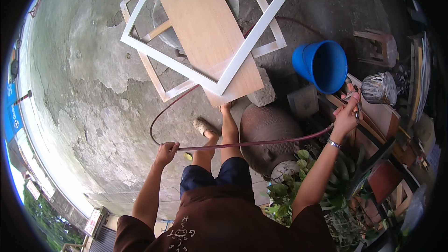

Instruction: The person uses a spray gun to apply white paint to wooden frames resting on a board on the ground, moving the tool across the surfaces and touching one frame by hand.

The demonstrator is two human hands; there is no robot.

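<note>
My right hand (346, 117), out to the right, is closed around a spray gun (357, 106), much of it hidden by the fingers. A dark red hose (247, 143) runs from it across my body to my left hand (166, 154), whose fingers are wrapped round the hose. Beyond that hand the hose bends away toward the far side. In front of me, a white rectangular frame (169, 60) lies tilted over a long plywood board (205, 23). Under the board is a second frame (151, 71) of partly bare wood. Neither hand touches the frames.
A blue bucket (303, 60) lies on its side at right, near a paint-splashed can (379, 88) and stacked wood pieces (387, 116). A concrete block (262, 88) and large brown jar (266, 130) stand right of my legs. Leafy plants (284, 196) grow close to my right arm.
</note>
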